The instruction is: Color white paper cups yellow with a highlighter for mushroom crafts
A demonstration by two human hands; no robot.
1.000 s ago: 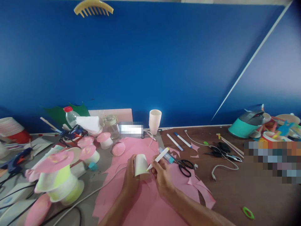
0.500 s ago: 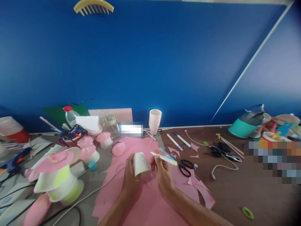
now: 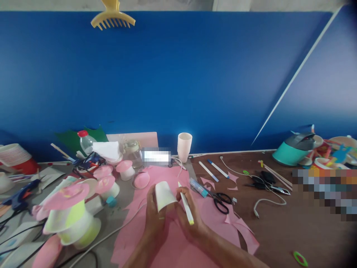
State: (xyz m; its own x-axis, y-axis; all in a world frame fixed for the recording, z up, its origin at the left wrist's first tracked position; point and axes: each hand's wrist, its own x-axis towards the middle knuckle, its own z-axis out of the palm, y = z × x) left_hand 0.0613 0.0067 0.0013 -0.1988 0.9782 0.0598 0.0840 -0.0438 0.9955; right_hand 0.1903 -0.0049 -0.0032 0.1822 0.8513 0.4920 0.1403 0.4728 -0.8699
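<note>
At lower centre, the left hand (image 3: 154,213) clasps a paper cup (image 3: 165,194), the right hand (image 3: 193,219) a marker (image 3: 186,208); squeezing too hard could dent the cup.

held cup (image 3: 164,195): 1 | held marker (image 3: 186,208): 1 | blue-ended markers (image 3: 218,169): 2

White cup (image 3: 164,195): tilted, wider end nearward. White marker (image 3: 186,207): slanted, right of cup, yellow end nearward.
</note>
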